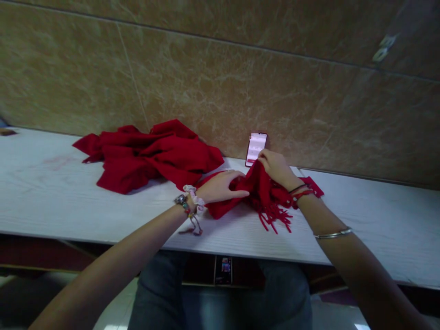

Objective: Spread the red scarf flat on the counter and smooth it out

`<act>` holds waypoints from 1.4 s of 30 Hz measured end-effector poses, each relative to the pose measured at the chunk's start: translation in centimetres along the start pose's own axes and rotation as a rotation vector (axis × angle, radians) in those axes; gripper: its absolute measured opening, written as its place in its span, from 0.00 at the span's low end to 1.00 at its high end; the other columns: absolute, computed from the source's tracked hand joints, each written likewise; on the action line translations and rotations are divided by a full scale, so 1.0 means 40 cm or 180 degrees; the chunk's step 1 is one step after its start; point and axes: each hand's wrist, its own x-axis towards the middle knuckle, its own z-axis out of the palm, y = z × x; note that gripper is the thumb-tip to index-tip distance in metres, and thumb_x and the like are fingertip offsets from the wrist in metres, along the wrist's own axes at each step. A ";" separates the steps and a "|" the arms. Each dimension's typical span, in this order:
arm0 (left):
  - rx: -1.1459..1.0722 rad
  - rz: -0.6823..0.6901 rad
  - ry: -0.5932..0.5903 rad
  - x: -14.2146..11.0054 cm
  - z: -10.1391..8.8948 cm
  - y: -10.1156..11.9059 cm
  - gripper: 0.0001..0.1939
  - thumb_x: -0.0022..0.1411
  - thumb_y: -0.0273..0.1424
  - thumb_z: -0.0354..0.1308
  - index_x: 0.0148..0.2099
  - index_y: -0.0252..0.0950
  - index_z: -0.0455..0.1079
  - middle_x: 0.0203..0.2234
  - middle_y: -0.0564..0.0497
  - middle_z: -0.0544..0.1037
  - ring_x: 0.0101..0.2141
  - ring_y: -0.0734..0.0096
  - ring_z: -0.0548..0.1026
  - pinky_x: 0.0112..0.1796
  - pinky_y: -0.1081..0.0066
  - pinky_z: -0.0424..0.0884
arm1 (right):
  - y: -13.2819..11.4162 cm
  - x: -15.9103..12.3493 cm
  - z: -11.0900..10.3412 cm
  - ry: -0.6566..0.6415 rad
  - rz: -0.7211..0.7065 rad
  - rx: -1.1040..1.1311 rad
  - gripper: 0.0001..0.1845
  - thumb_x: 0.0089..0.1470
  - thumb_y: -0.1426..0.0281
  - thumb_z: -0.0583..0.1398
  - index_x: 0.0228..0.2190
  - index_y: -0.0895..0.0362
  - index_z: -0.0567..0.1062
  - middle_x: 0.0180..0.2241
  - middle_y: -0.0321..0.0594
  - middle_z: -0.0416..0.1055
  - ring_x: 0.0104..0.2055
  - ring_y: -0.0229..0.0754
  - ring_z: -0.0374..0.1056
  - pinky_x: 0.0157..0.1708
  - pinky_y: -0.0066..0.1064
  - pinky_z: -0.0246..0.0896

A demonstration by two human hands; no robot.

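A red scarf (pixel 225 208) with a fringe lies bunched on the white table in front of me. My left hand (pixel 220 187) rests on it, thumb stretched out and apart from the fingers, with some red cloth showing in the gap. The right hand (pixel 273 167) has its fingers pinched on the scarf and holds a fold raised above the table. Loose tassels hang toward the front edge below that fold. Part of the red cloth runs behind my right wrist.
To the left spreads a crumpled heap of red cloth (pixel 151 153). A lit phone (pixel 256 147) leans against the marbled wall (pixel 206 87) behind my right hand. Another phone (pixel 223 270) lies under the white table (pixel 103 215), between my knees. A socket (pixel 383 49) is on the wall.
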 end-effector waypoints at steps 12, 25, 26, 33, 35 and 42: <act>-0.0409 -0.0898 0.0651 0.051 0.044 -0.153 0.09 0.56 0.33 0.51 0.35 0.34 0.69 0.29 0.52 0.76 0.30 0.72 0.72 0.33 0.75 0.66 | 0.127 -0.080 0.115 0.0460 0.0277 0.0268 0.11 0.49 0.72 0.53 0.36 0.58 0.70 0.36 0.47 0.67 0.40 0.48 0.64 0.40 0.41 0.60; 0.0134 0.0176 0.0558 0.003 0.058 -0.078 0.08 0.59 0.30 0.51 0.36 0.33 0.69 0.31 0.49 0.71 0.33 0.71 0.69 0.36 0.72 0.66 | -0.022 -0.128 0.117 0.0536 -0.0702 0.0643 0.06 0.52 0.73 0.54 0.29 0.54 0.71 0.39 0.41 0.67 0.46 0.46 0.60 0.52 0.48 0.46; 0.0174 0.0182 0.0568 0.001 0.056 -0.080 0.07 0.58 0.29 0.51 0.37 0.32 0.69 0.31 0.49 0.70 0.33 0.71 0.68 0.36 0.72 0.66 | -0.018 -0.126 0.113 0.0637 -0.0593 0.0771 0.06 0.51 0.74 0.54 0.28 0.54 0.70 0.38 0.41 0.67 0.45 0.45 0.61 0.51 0.47 0.49; 0.0531 0.0267 0.0967 -0.011 0.039 -0.111 0.05 0.55 0.29 0.55 0.34 0.35 0.69 0.35 0.49 0.68 0.39 0.68 0.65 0.42 0.65 0.63 | 0.034 -0.112 0.107 0.1316 0.0247 0.1389 0.05 0.50 0.71 0.54 0.25 0.55 0.69 0.30 0.39 0.66 0.36 0.42 0.63 0.40 0.38 0.59; 0.0483 0.0225 0.1082 -0.011 0.035 -0.116 0.05 0.56 0.30 0.54 0.33 0.34 0.69 0.34 0.49 0.68 0.39 0.68 0.65 0.42 0.66 0.63 | 0.060 -0.108 0.119 0.1540 0.0682 0.1505 0.07 0.50 0.67 0.55 0.24 0.56 0.69 0.28 0.37 0.66 0.33 0.41 0.63 0.38 0.37 0.60; 0.0318 0.0038 0.0772 -0.002 0.048 -0.130 0.03 0.55 0.27 0.53 0.29 0.33 0.65 0.30 0.50 0.68 0.34 0.70 0.66 0.39 0.69 0.64 | 0.117 -0.111 0.126 0.1973 0.1368 0.1354 0.11 0.50 0.63 0.54 0.23 0.57 0.69 0.26 0.38 0.64 0.31 0.41 0.60 0.36 0.39 0.60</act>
